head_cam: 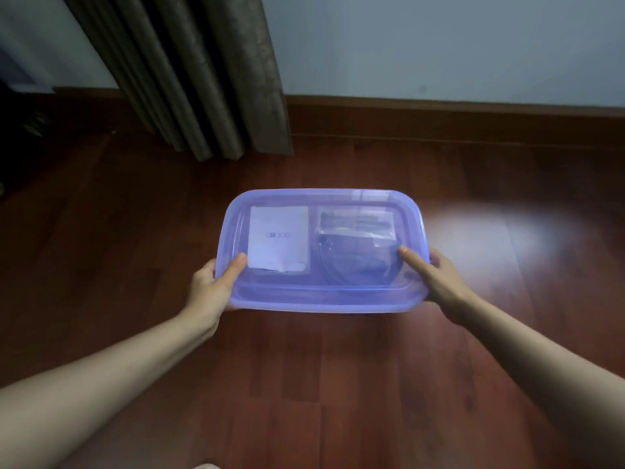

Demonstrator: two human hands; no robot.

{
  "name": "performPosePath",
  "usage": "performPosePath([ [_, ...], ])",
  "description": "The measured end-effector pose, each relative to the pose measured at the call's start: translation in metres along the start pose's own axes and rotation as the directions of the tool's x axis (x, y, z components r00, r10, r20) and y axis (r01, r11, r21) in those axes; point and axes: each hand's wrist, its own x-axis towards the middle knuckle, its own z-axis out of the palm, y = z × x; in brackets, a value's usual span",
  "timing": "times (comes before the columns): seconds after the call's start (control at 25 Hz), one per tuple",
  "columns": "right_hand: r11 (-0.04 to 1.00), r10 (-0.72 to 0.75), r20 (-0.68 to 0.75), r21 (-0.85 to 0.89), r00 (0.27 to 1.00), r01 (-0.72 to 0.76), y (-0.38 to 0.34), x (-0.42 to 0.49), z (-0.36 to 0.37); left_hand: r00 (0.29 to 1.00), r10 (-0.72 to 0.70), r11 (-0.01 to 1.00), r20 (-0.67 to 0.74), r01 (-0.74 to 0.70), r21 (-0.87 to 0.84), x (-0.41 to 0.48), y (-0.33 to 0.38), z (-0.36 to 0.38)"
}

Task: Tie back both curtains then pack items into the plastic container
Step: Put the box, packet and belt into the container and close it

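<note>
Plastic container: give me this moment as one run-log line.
blue plastic container: lid on | inside: white leaflet, clear bag | left hand: grips left end | right hand: grips right end

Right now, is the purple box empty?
No, a white paper and a clear bag lie inside the purple box.

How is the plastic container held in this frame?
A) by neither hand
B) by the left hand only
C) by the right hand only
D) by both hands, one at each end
D: the left hand and the right hand each grip one end of the plastic container, thumbs on top.
</note>
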Motion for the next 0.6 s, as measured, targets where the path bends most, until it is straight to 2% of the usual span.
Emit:
performPosePath([
  [0.16,0.998,-0.024,0.204,-0.056,0.979,0.036,-0.038,0.014,0.046,0.997,0.032,0.999,-0.073,-0.034,-0.019,0.023,0.021,-0.046],
  [0.48,0.978,0.207,0.439,-0.090,0.874,-0.187,-0.133,0.033,0.206,0.956,-0.029,0.998,-0.292,0.013,-0.056,0.032,0.077,-0.213],
  [0.6,0.970,0.234,0.480,-0.058,0.845,-0.236,-0.165,0.026,0.276,0.917,-0.075,0.995,-0.391,0.040,-0.096,0.035,0.102,-0.272],
])
